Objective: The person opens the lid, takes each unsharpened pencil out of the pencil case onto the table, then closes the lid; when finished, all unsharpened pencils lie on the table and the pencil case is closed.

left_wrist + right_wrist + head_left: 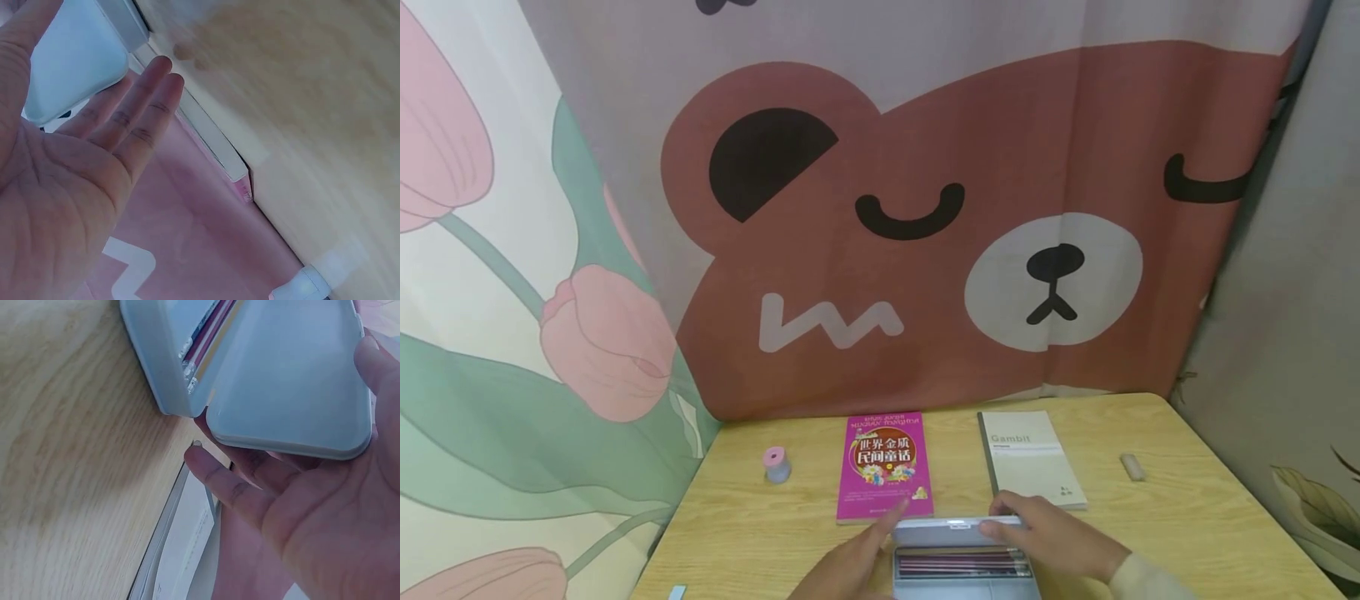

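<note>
A light-blue pencil case [967, 590] stands at the table's near edge with its hinged lid [936, 534] raised. Several pencils [206, 339] with eraser ends lie side by side inside. My right hand [1051, 537] holds the lid's right end, thumb on the inner face and fingers behind, as the right wrist view shows. At the lid's left end is my left hand [852, 560]; in the left wrist view its fingers [140, 119] stretch out straight behind the lid, the thumb in front.
Beyond the case lie a pink book [883, 492] and a grey-white notebook [1036, 467]. A small pink-and-blue cylinder [777, 465] stands left, an eraser-like block [1132, 467] lies right. A pale blue piece [677, 592] is near the front-left edge. A bear-printed curtain [880, 250] hangs behind the table.
</note>
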Action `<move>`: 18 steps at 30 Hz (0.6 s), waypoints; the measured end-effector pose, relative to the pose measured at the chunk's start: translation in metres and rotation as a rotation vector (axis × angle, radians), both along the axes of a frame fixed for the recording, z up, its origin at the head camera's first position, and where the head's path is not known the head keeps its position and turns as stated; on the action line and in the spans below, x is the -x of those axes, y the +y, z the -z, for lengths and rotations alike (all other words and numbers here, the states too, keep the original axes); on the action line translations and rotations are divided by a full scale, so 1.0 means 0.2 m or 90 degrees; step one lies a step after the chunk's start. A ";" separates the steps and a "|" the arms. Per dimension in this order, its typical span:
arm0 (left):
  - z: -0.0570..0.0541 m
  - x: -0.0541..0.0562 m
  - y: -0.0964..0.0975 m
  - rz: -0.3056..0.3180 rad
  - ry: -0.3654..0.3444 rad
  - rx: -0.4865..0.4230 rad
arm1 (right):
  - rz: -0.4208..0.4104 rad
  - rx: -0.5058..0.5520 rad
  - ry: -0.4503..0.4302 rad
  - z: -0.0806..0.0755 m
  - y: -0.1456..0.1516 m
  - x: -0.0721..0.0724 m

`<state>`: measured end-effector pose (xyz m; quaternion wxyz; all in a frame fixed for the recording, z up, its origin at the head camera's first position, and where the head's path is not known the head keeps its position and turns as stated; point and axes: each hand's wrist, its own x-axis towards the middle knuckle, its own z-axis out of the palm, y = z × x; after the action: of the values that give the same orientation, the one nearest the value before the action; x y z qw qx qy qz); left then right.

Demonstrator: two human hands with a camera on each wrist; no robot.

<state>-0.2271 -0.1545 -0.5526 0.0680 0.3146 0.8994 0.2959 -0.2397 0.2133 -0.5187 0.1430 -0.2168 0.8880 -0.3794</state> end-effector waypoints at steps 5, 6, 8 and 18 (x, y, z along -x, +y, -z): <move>0.02 -0.01 -0.02 0.019 0.025 -0.004 | 0.010 -0.006 0.037 -0.01 -0.01 0.03; 0.03 -0.01 -0.02 0.023 0.035 -0.005 | 0.017 -0.008 0.036 0.00 -0.01 0.04; 0.04 -0.02 -0.02 0.026 0.046 -0.008 | 0.034 -0.009 0.031 0.00 -0.01 0.05; 0.03 -0.01 -0.02 -0.012 -0.007 -0.022 | 0.062 0.039 -0.003 0.01 -0.01 0.12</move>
<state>-0.2251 -0.1576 -0.5577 0.0649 0.3060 0.8966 0.3135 -0.2646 0.2111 -0.5198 0.1194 -0.1766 0.8851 -0.4137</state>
